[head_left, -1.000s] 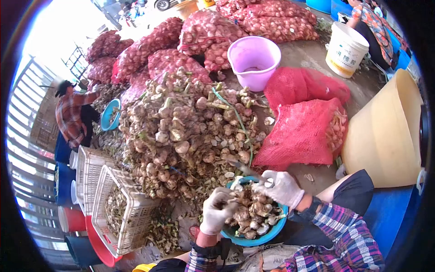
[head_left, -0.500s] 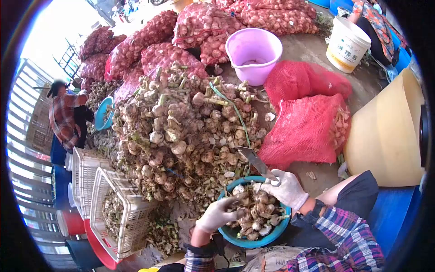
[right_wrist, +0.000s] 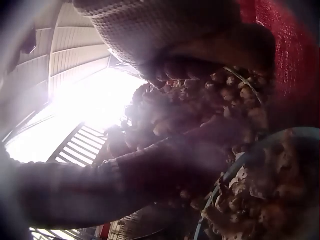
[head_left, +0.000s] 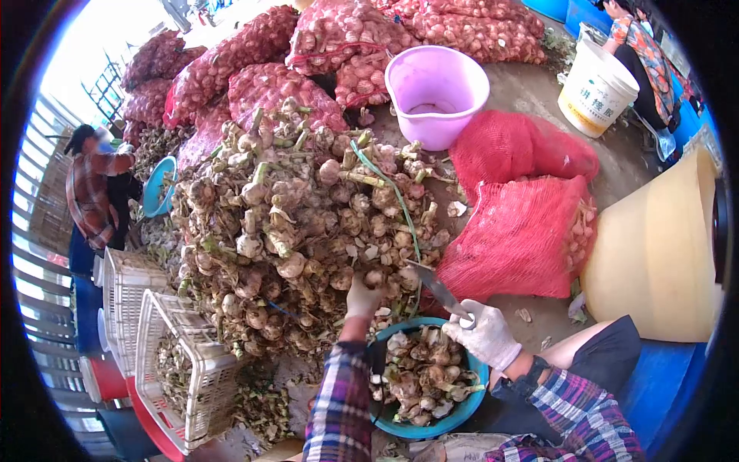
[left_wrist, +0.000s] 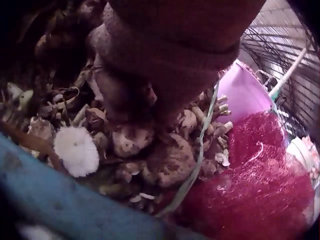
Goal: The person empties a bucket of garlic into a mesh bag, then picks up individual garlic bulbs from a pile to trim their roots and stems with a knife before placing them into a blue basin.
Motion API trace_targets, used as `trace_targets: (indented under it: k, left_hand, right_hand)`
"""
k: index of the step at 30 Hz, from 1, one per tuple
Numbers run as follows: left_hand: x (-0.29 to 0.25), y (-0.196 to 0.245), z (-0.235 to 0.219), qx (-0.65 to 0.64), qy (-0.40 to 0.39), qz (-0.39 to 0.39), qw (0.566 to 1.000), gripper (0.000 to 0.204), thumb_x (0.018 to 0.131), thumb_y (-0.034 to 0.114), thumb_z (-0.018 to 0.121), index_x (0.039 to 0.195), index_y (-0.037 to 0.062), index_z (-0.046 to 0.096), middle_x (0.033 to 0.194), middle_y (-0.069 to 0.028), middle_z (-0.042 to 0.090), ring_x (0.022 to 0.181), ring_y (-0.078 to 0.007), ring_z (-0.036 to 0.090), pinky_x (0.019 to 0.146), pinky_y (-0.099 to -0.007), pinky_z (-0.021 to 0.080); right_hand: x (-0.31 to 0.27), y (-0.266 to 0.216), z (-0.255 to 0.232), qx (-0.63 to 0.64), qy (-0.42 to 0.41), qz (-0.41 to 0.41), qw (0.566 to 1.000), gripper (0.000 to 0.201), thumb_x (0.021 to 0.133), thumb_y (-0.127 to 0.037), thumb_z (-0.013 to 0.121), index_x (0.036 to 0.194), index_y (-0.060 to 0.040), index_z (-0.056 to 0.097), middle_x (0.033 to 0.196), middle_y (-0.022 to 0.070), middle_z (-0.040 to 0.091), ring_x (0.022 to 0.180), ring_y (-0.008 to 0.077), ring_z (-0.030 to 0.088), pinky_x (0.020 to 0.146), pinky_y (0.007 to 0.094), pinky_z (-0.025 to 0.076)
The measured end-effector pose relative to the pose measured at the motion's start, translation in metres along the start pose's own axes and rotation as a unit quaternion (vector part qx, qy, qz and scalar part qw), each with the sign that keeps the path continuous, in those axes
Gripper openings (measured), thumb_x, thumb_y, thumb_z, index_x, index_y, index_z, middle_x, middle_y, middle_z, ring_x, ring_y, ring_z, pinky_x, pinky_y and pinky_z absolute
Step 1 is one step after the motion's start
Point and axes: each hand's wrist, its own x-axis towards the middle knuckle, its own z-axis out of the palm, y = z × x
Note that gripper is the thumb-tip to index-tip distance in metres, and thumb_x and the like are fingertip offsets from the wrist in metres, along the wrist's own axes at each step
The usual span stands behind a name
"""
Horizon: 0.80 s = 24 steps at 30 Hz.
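My left hand [head_left: 363, 298], gloved in white, reaches down to the near edge of a big heap of garlic [head_left: 285, 223]. In the left wrist view its fingers come down onto a garlic bulb [left_wrist: 131, 141]; their tips are in shadow, so I cannot tell whether they grip it. My gloved right hand [head_left: 485, 335] holds a knife [head_left: 439, 290] by its handle, its broad blade pointing up and left above the basin's far rim. Below the hands sits a blue-green basin [head_left: 431, 430] with garlic bulbs [head_left: 423, 369] in it.
Red mesh sacks [head_left: 516, 239] lie right of the heap, with a purple bucket [head_left: 437, 127] behind. A big cream tub [head_left: 654, 254] stands at the right, white crates [head_left: 204, 369] at the left. Another person [head_left: 96, 189] sits at far left. Full garlic sacks [head_left: 350, 38] line the back.
My left hand has moved from over the basin forward to the heap. The knife in my right hand has swung to point farther up, and the head view has shifted a little.
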Motion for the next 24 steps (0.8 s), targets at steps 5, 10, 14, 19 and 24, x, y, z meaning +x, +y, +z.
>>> trace_targets:
  k: [5,10,14,19,24]
  left_hand:
    - [-0.116,0.060,-0.077,-0.410,-0.210,-0.073,0.884,0.057,0.080,0.003,0.064,0.133,-0.0028,0.044,0.110,-0.0095,0.064,0.083,-0.0135,0.064,0.071,-0.0261,0.052]
    - [-0.178,0.082,-0.090,-0.487,-0.203,-0.074,0.846,0.062,0.081,0.010,0.066,0.137,0.0065,0.040,0.104,-0.0036,0.061,0.076,-0.0101,0.061,0.054,-0.0233,0.047]
    - [-0.196,0.089,-0.093,-0.510,-0.095,-0.018,0.855,0.070,0.076,0.008,0.071,0.137,0.0003,0.037,0.115,-0.0082,0.062,0.098,-0.0165,0.064,0.081,-0.0293,0.055]
    - [-0.210,0.083,-0.088,-0.345,-0.039,0.101,0.932,0.072,0.074,0.004,0.076,0.135,0.0013,0.038,0.110,-0.0097,0.063,0.094,-0.0162,0.064,0.082,-0.0292,0.055]
    - [-0.215,0.085,-0.082,-0.530,-0.087,0.009,0.844,0.045,0.091,0.006,0.060,0.131,0.0021,0.040,0.110,-0.0108,0.061,0.094,-0.0187,0.064,0.085,-0.0337,0.056]
  right_hand:
    - [0.002,0.012,0.011,-0.134,-0.048,-0.028,0.989,0.023,0.082,-0.033,0.071,0.085,-0.0121,0.062,0.070,0.0134,0.065,0.069,0.0349,0.066,0.060,0.0443,0.051]
    - [-0.019,-0.003,0.019,-0.245,-0.060,-0.175,0.952,0.017,0.080,-0.028,0.069,0.088,-0.0150,0.061,0.069,0.0103,0.064,0.065,0.0325,0.065,0.056,0.0458,0.050]
    - [-0.040,-0.024,0.011,-0.293,-0.060,-0.261,0.918,0.015,0.077,-0.022,0.069,0.088,-0.0148,0.062,0.070,0.0100,0.063,0.067,0.0316,0.065,0.057,0.0450,0.049]
    - [-0.048,-0.039,0.008,-0.267,-0.022,-0.349,0.898,0.009,0.076,-0.015,0.063,0.085,-0.0121,0.061,0.073,0.0089,0.062,0.070,0.0293,0.064,0.060,0.0408,0.050]
    - [-0.054,-0.040,0.017,-0.283,-0.025,-0.398,0.872,0.009,0.077,-0.015,0.060,0.085,-0.0128,0.061,0.073,0.0061,0.059,0.070,0.0268,0.064,0.060,0.0399,0.051]
